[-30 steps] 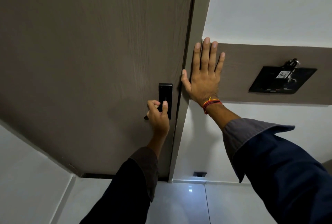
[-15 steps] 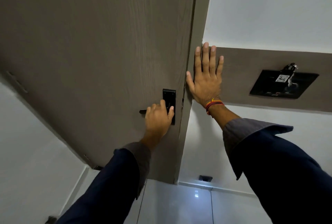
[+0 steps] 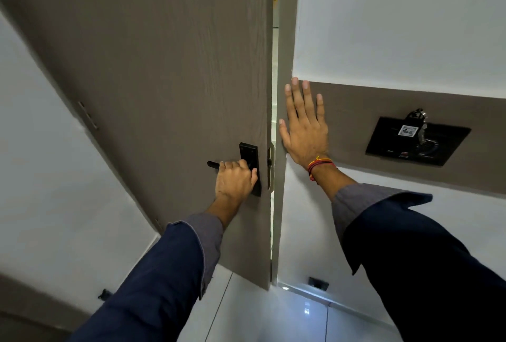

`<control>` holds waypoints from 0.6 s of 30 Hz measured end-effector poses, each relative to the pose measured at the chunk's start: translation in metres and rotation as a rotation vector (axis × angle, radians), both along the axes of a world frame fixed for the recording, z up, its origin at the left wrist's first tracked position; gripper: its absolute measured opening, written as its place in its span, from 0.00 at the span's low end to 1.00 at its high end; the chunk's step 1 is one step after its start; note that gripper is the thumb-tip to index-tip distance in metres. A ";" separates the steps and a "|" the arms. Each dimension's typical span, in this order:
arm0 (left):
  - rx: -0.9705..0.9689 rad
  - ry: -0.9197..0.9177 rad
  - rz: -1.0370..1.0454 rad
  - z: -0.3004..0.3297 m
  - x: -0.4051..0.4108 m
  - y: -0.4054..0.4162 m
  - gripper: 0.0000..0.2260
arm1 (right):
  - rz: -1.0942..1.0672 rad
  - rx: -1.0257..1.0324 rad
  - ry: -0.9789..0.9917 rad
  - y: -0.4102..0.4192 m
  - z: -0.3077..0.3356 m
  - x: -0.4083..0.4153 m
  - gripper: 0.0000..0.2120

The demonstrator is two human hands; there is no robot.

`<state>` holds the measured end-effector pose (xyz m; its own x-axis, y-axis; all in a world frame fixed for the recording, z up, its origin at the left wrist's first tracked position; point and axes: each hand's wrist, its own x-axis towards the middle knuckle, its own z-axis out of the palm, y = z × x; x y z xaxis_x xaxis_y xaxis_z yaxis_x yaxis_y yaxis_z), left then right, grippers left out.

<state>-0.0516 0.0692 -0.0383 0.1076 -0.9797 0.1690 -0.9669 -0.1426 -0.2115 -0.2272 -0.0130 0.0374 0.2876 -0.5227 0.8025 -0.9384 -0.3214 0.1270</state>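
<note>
Here, door handle (image 3: 213, 164) inside the curled left hand (image 3: 235, 180); right hand (image 3: 305, 130) spread flat alongside.

A white wall (image 3: 397, 18) is seen across the upper right of the frame, crossed lower down by a taupe wood-grain band (image 3: 410, 100). A black wall panel (image 3: 394, 141) is mounted on that band at the right, with a white tag (image 3: 408, 131) fixed near its top. Another white wall (image 3: 41, 150) is seen at the left edge. Glossy white floor tiles (image 3: 246, 314) are laid at the bottom centre, and a bright light reflection (image 3: 306, 310) is caught on them. A small black fitting (image 3: 318, 283) is set at the foot of the right wall. Daylight is admitted through the narrow gap (image 3: 274, 67) beside the door (image 3: 164, 54).
</note>
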 end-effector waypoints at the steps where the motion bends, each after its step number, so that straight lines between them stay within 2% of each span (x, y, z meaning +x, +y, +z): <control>1: 0.008 0.004 0.026 0.000 -0.003 0.004 0.24 | 0.016 0.016 0.000 0.003 0.000 -0.001 0.36; 6: 0.035 -0.021 0.134 0.001 -0.013 0.020 0.28 | 0.074 0.084 0.013 0.017 -0.001 -0.011 0.37; 18: 0.062 0.016 0.279 0.007 -0.022 0.072 0.29 | 0.084 0.244 0.090 0.038 -0.014 -0.030 0.38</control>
